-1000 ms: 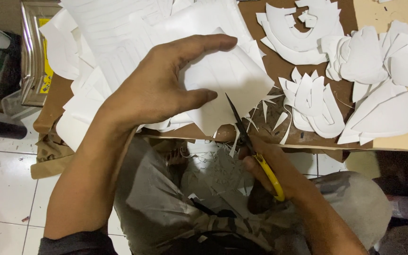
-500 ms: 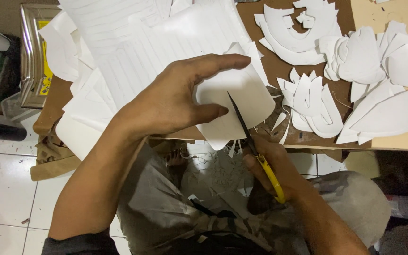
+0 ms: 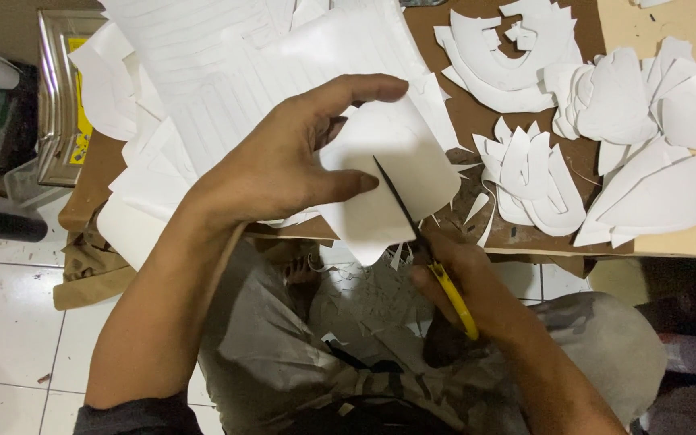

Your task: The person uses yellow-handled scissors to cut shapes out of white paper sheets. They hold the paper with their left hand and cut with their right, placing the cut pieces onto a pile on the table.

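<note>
1 pair of scissors (image 3: 424,242), 2 hands, perhaps 20 white cutouts (image 3: 537,181).

Home craft corner: cardboard-topped table (image 3: 525,242) strewn with paper cutouts (image 3: 533,173); tiled floor (image 3: 10,322).

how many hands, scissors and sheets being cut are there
hands: 2, left hand and right hand
scissors: 1
sheet being cut: 1
total: 4
</note>
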